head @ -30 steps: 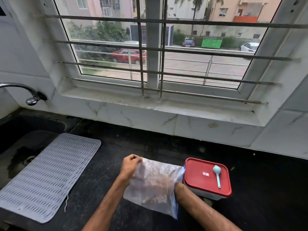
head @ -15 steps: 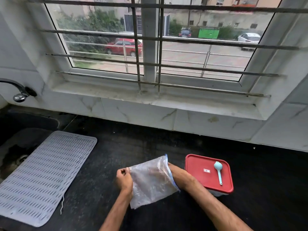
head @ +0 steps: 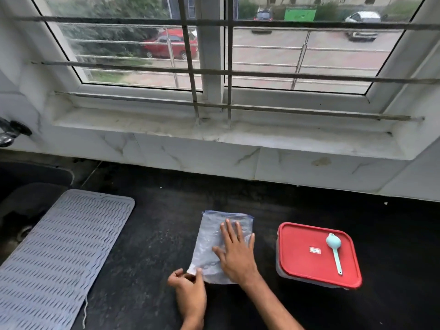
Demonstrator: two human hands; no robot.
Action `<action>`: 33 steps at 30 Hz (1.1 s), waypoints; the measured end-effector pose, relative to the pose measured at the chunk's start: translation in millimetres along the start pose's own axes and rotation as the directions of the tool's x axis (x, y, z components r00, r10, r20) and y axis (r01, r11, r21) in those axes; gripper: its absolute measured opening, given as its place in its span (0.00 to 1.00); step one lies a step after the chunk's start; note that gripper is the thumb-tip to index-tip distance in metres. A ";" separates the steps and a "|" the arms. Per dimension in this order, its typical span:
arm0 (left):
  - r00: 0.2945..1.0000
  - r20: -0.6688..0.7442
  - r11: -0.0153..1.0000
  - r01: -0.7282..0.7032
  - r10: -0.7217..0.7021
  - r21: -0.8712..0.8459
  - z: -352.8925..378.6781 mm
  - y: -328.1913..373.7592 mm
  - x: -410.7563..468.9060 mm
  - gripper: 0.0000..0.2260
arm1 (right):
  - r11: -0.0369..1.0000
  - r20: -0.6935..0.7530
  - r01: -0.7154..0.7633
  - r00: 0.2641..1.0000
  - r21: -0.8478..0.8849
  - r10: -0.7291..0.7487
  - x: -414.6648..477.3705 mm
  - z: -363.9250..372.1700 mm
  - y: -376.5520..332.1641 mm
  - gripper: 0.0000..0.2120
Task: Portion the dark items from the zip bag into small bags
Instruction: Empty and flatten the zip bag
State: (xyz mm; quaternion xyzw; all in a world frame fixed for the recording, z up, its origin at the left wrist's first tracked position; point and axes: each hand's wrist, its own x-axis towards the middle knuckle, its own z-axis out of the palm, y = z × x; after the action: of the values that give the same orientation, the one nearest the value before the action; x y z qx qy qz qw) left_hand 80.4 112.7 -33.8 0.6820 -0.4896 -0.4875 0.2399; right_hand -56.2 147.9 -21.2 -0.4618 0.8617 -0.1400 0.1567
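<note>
Countertop (head: pixel 154 234) of dark stone is bounded at the back by a white marble wall (head: pixel 214 158) under a barred window (head: pixel 214 75). Its left part is taken up by a grey ribbed mat (head: pixel 59 253), set beside a dark sink (head: pixel 28 198); a tap (head: pixel 9 133) is just seen at the left edge of the view. On the right a container (head: pixel 307 234) with a red lid is stood, and a pale blue spoon (head: pixel 334 252) is laid on that lid. Between mat and container a stretch of bare counter is left, and the zip bag (head: pixel 208 236) is laid flat in it, nearer to the container than to the mat but apart from both. More bare counter is seen behind the bag up to the wall, and to the right of the container.

The bag's blue zip edge is turned toward the wall. What is inside cannot be made out through the cloudy plastic.

The right hand (head: pixel 234 256) is spread flat on the bag's right half, palm down, with fingers (head: pixel 232 234) straight and slightly fanned; nothing is gripped by it, and the plastic is only pressed to the counter. The left hand (head: pixel 189 285) is placed at the bag's near left corner with its fingers curled in, and the corner is pinched narrowly between thumb and fingertips. The two hands are close together but not touching.
</note>
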 end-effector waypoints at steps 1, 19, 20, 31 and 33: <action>0.994 -0.028 0.990 -0.099 0.103 0.103 -2.9 -0.7 2.1 0.25 | 1.000 0.015 -0.030 0.999 0.008 0.030 5.0 10.3 3.1 0.42; 0.595 0.538 0.172 -0.750 0.597 0.639 66.2 23.0 91.2 0.30 | 0.986 -0.176 -0.157 0.971 0.050 0.163 9.6 44.0 32.4 0.33; 0.592 0.529 0.169 -0.748 0.608 0.642 66.7 23.5 89.8 0.30 | 0.979 -0.176 -0.200 0.963 0.038 0.203 11.2 40.8 31.2 0.32; 0.459 0.554 0.091 -0.820 0.694 0.565 58.7 17.0 79.3 0.28 | 0.992 -0.279 -0.119 0.952 0.051 0.128 32.8 45.1 0.1 0.27; 0.603 0.393 0.361 -0.764 0.694 0.536 53.9 26.3 76.3 0.29 | 0.986 -0.389 -0.153 0.906 0.062 0.165 30.3 43.5 7.4 0.26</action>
State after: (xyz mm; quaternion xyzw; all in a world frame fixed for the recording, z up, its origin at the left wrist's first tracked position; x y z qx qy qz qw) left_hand 24.0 41.4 -67.6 0.4052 -0.8883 -0.1566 0.1493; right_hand -60.2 122.2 -68.0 -0.3503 0.9080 -0.2297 -0.0013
